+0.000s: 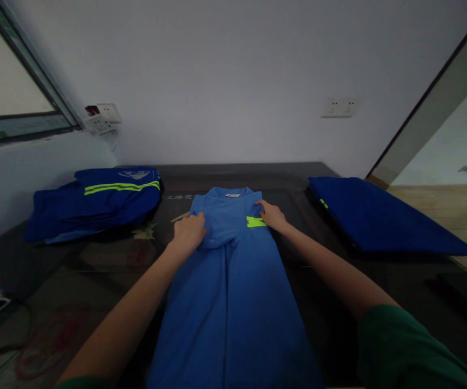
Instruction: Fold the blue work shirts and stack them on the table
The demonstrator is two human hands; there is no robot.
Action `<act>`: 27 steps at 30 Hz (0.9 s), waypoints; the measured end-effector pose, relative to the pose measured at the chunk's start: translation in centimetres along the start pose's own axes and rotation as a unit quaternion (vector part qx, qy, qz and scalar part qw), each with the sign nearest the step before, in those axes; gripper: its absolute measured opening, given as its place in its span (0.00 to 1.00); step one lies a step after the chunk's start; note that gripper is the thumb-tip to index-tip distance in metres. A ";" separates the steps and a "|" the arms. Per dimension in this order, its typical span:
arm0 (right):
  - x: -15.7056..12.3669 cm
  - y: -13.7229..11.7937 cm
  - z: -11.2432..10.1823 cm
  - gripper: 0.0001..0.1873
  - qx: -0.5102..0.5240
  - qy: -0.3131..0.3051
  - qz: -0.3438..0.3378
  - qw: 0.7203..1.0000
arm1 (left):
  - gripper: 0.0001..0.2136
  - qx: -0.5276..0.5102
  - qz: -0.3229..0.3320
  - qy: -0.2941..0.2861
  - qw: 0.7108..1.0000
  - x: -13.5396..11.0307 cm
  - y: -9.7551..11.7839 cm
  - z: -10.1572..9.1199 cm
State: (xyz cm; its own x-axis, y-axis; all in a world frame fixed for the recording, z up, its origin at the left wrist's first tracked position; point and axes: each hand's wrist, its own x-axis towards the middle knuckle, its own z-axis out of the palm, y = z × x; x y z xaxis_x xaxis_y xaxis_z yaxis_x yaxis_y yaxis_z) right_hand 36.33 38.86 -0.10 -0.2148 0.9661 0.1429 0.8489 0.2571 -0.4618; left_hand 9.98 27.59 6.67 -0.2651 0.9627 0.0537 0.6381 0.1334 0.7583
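Dark tabletop (233, 174): pale Chinese characters (179, 197) began with "上"; the rest were unclear.
White collar label (232, 195) on the light-blue cloth garment (249, 286): red print, too small to read.
Folded royal-blue garment (91, 210): white emblem (135, 174), no legible wording.

The shirt (233, 302) is laid along the middle of the desk (298, 186), its collar (217, 192) placed nearest the wall (217, 81) behind. It is flanked, well apart, by clothes (99, 208) on the left and a cloth (379, 216) on the right. Its left side is touched by the left hand (190, 231), its right side by the right hand (273, 215).
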 end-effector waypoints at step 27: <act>2.9 -2.4 3.1 0.27 -0.084 0.002 -0.008 0.996 | 0.19 0.088 0.218 -0.136 0.963 -3.6 -2.2 2.6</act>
State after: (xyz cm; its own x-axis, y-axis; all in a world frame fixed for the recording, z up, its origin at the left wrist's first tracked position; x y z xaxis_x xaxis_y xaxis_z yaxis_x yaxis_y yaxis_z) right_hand 32.20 41.08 -1.27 -0.2264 0.9620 0.1526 0.9145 0.2639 -0.3067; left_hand 11.45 24.42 3.09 0.2385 0.9593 0.1515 0.7649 -0.2816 0.5793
